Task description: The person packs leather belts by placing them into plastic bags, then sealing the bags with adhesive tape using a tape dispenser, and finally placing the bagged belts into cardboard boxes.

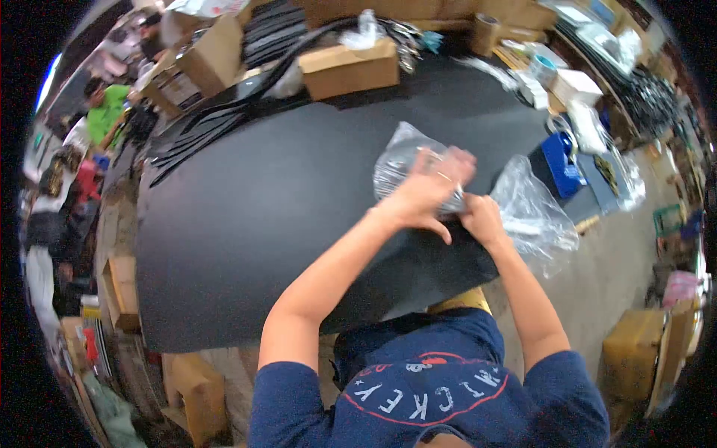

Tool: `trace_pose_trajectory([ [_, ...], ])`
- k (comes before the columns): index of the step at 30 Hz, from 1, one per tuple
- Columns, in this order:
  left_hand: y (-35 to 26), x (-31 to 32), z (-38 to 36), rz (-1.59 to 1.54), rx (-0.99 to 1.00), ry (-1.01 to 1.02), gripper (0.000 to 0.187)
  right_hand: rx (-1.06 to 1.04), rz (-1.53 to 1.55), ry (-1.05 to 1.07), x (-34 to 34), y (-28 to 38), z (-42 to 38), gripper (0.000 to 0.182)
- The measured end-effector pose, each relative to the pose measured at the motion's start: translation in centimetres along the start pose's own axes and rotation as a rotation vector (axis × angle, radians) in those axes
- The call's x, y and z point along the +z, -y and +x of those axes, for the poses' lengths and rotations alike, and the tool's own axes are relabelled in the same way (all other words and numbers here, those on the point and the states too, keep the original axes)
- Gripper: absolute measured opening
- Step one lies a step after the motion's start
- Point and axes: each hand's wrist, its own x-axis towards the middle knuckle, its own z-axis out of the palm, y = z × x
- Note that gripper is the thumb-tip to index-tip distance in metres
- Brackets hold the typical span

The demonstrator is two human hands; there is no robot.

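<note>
A clear plastic bag (391, 169) lies on the black tabletop (246, 224), with something dark or see-through inside that I cannot make out. Over this bag is my left hand (427, 188), its fingers spread and slightly blurred, the thumb pointing toward me. My right hand (482, 219) is closed at the bag's near right corner and appears to pinch its edge. Just right of that hand, a second clear plastic bag (529, 213) hangs partly over the table's edge.
A blue tape dispenser (559, 166) stands at the right edge. Along the back are a cardboard box (351, 69), black strips (198, 138) and a tape roll (543, 69). People work at the far left, one in a green shirt (109, 110). Cartons (633, 355) stand on the floor.
</note>
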Motion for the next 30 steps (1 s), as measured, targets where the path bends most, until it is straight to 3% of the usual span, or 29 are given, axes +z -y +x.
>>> trace_pose_trajectory([
  [1,0.0,0.7,0.8,0.112,0.030,0.172,0.130,-0.017,-0.043,0.026,0.2,-0.6,0.1,0.018],
  [4,1.8,2.0,2.3,0.038,0.058,0.312,0.123,-0.118,-0.130,0.090,-0.5,-0.6,0.5,0.011],
  [8,2.9,3.1,3.0,0.078,0.228,0.294,0.103,-0.210,-0.224,0.171,-1.6,0.2,0.7,0.008],
  [10,2.9,2.9,3.2,0.061,0.297,0.242,0.074,-0.243,-0.230,0.183,-2.1,0.6,0.6,0.007],
  [11,2.7,2.8,3.3,0.068,0.284,0.236,0.074,-0.274,-0.233,0.195,-2.3,0.9,0.8,0.007],
  [13,1.7,2.2,3.6,0.307,0.266,0.269,0.051,-0.270,-0.232,0.207,-3.2,1.8,1.0,0.006],
  [18,0.4,0.8,3.9,0.346,0.175,0.231,0.041,-0.343,-0.179,0.228,-4.5,1.4,1.3,0.005],
  [20,0.7,1.1,3.8,0.383,0.162,0.262,0.040,-0.521,0.044,0.034,-4.6,1.5,1.5,0.007],
  [22,0.5,0.4,3.4,0.385,0.159,0.284,0.039,-0.506,0.147,0.037,-5.4,2.5,1.5,0.010],
  [24,0.4,0.2,2.7,0.439,0.216,0.132,0.039,-0.086,0.305,0.377,-6.3,3.3,1.1,0.012],
  [28,0.1,-0.3,1.9,0.453,0.270,0.164,0.021,-0.330,0.355,0.227,-6.8,3.9,0.8,0.014],
  [30,0.0,-0.3,0.8,0.345,0.303,0.127,0.010,-0.129,0.366,0.534,-10.8,6.0,0.2,0.020],
])
